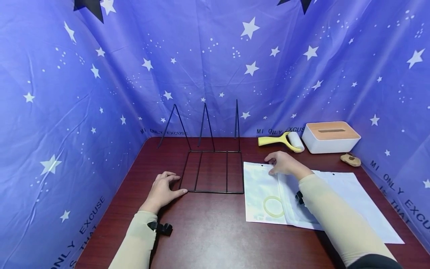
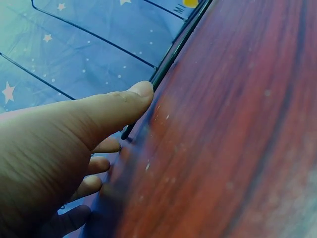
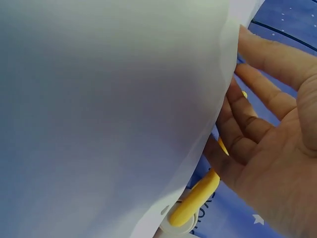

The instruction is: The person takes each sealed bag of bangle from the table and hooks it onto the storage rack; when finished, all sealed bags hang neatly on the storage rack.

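A black wire rack point(image 1: 215, 192) with upright pointed loops stands on the dark red table. My left hand point(image 1: 164, 190) rests at its front left corner. In the left wrist view the thumb point(image 2: 119, 106) lies against the front rod, the other fingers loosely bent beyond it. On the right, white pouch-like sheets point(image 1: 356, 209) overlap, with punched holes along their far edge. A pale yellow ring point(image 1: 273, 206) shows on or inside the left one; I cannot tell which. My right hand point(image 1: 285, 164) is at that far edge, thumb and fingers apart; in the right wrist view the sheet hides some fingertips.
Behind the sheets lie a yellow-handled lint roller point(image 1: 280, 141) and a white tissue box point(image 1: 330, 138) with a wooden lid. A small tan-brown object point(image 1: 350, 160) sits in front of the box. Blue star-printed curtains point(image 1: 201, 67) enclose the table point(image 1: 215, 235) at the back and sides.
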Available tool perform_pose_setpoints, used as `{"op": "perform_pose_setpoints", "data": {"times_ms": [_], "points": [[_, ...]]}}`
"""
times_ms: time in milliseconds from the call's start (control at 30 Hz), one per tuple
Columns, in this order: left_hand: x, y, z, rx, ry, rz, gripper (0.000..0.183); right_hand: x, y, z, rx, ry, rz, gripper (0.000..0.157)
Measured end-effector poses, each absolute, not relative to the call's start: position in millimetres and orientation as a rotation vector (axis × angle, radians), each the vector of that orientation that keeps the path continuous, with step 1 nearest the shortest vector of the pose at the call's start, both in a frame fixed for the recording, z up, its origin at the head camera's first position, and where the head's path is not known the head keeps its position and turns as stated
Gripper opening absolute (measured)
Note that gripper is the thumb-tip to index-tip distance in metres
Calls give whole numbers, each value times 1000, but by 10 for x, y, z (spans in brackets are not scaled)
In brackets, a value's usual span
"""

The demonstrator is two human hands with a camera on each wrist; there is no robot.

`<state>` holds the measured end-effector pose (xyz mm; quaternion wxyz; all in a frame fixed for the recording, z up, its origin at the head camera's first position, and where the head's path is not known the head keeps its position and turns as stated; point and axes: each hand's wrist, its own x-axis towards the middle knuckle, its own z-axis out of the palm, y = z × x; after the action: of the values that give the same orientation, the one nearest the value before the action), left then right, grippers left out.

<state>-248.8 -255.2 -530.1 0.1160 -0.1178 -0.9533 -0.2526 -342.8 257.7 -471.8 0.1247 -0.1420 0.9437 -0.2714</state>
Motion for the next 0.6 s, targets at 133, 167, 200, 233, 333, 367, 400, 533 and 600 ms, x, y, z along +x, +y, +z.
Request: {"op": "perform_pose_setpoints", "data": {"times_ms": [133, 167, 200, 233, 333, 367, 400, 533, 600], "points": [[-2488, -2558, -5296, -364, -2792, -717, 65, -3466, 2551, -4720, -420, 2750, -777, 55], [-2488, -2558, -5294, -368, -2793, -712, 65, -3476, 2544, -4720, -420, 2752, -771, 54], [-2489, -2557, -5292, -371, -2795, -708, 65, -3484, 2540, -4723, -422, 2757, -767, 52], [-2489, -2557, -5290, -373, -2796, -706, 65, -3491, 2537, -4726, -416, 2761, -766, 50], [-2487, -2549, -5283, -376, -2801, -704, 65, -3505, 2533, -4742, -421, 2770, -766, 39], [-2486, -2547, -5284, -376, -2801, -704, 65, -3507, 2535, -4747, -421, 2771, -774, 34], [-2484, -2546, -5285, -377, -2801, -704, 66, -3509, 2540, -4751, -432, 2772, -784, 29], [-2481, -2546, -5289, -374, -2798, -710, 65, -3516, 2556, -4734, -438, 2764, -845, 15], [-2486, -2552, -5298, -378, -2791, -710, 65, -3520, 2566, -4718, -445, 2768, -866, 9]]}}
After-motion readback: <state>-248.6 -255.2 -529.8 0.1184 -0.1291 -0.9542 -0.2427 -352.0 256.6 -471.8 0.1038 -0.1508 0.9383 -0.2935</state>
